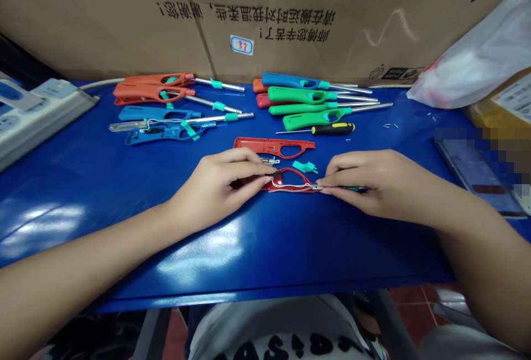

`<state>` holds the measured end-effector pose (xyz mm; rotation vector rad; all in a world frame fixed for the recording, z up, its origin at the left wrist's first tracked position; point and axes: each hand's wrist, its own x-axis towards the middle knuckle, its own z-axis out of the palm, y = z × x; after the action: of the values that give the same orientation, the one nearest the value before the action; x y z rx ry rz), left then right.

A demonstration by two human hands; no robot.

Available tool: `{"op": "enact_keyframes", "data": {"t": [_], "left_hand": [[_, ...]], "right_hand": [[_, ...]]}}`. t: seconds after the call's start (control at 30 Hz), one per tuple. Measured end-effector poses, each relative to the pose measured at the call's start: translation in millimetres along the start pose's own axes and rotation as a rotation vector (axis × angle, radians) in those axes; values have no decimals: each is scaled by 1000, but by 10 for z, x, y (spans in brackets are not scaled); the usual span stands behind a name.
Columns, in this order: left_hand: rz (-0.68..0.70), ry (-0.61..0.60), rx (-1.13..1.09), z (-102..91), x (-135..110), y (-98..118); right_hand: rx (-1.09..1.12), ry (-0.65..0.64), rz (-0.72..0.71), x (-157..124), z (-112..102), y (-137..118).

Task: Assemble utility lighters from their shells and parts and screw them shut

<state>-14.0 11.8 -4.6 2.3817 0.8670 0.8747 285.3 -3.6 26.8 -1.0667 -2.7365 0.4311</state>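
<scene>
Pinching a small black part [272,174] between thumb and forefinger, the left hand [222,181] covers the near end of an open red handle [279,181] on the desk [265,260]. At its other end, the right hand [369,180] has its fingers closed on a metal tip [316,187], and white wire [290,185] runs between both grips. Just beyond lie a turquoise piece [305,167] and another red handle half [257,145]; farther back are a screwdriver [334,129], green lighters [296,94] and a cardboard box [124,28].
</scene>
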Motion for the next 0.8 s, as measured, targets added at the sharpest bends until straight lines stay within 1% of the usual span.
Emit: {"op": "enact_keyframes", "data": {"t": [0.1, 0.23, 0.37, 0.43, 0.5, 0.63, 0.8], "left_hand": [[4, 8, -8, -1, 3, 4], [-27, 5, -8, -3, 5, 4], [-51, 16, -21, -3, 4, 5], [-50, 27, -32, -1, 3, 9], [-43, 35, -42, 1, 3, 13], [-37, 36, -50, 9, 1, 19], [-49, 34, -60, 17, -4, 22]], "right_hand": [[-23, -2, -7, 7, 2, -3], [-94, 26, -38, 18, 7, -32], [-130, 67, 0, 26, 29, -54], [-80, 95, 31, 36, 52, -54], [17, 114, 50, 52, 73, -48], [176, 132, 62, 87, 98, -39], [181, 118, 96, 115, 118, -77]]}}
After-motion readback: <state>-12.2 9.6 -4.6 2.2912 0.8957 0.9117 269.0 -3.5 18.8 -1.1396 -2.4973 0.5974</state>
